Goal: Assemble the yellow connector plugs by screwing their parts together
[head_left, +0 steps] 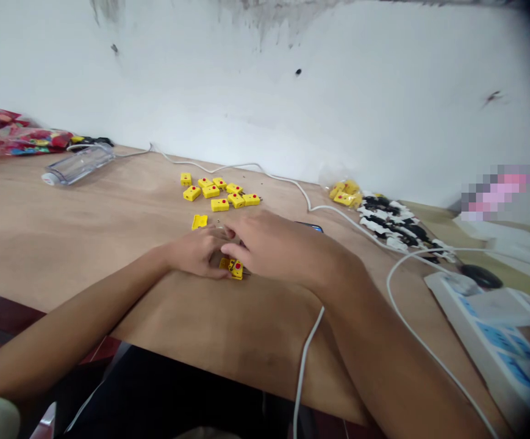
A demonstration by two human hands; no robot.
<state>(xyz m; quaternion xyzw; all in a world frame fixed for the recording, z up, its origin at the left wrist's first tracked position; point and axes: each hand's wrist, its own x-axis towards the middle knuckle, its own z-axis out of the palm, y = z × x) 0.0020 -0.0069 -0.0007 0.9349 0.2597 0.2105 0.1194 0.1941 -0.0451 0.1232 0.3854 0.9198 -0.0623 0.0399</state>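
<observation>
Near the middle of the wooden table [164, 317], both hands meet over an open yellow casing [236, 268] with a red button and dark parts inside. My left hand [199, 251] has its thumb at the casing's near left side, its fingers bent around the far side. My right hand [265, 247] leans in from the right, thumb and forefinger close together above the casing; whatever lies between those fingertips is hidden. A yellow cover [199, 221] rests just beyond my left hand. Several yellow units [219, 205] with red buttons are grouped farther back.
A white cable [308, 360] crosses the table. At the right are a power strip [484, 329], black and white parts [393, 222] and a bag of yellow units [347, 193]. A phone [310, 226] peeks out behind my right hand. A clear bottle [82, 164] lies back left.
</observation>
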